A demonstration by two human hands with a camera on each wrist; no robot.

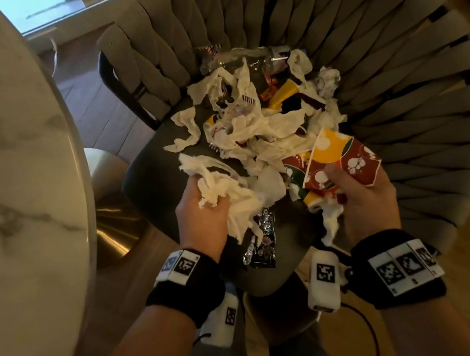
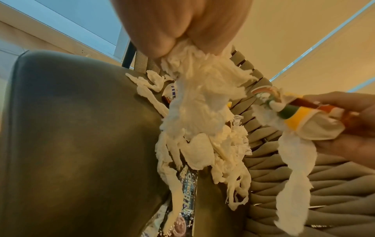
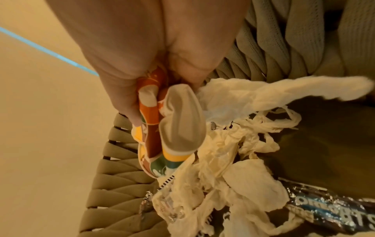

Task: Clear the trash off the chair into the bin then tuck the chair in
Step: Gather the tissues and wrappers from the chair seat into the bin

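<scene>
A grey chair (image 1: 152,179) with a woven strap back carries a heap of trash: torn white tissue (image 1: 254,133), a clear plastic bottle (image 1: 253,60), yellow and orange wrappers (image 1: 281,94). My left hand (image 1: 201,205) grips a wad of white tissue (image 2: 202,99) above the seat's front. My right hand (image 1: 359,196) holds crushed red, yellow and green paper cups (image 1: 341,162) with a tissue strip (image 2: 292,176) hanging below. A dark Oreo wrapper (image 1: 262,242) lies on the seat between my hands. No bin is in view.
A round marble table (image 1: 9,186) on a brass pedestal (image 1: 112,218) stands close on the left of the chair. Wooden floor (image 1: 89,109) shows behind the chair, with a window beyond. A black cable (image 1: 371,335) hangs by my right wrist.
</scene>
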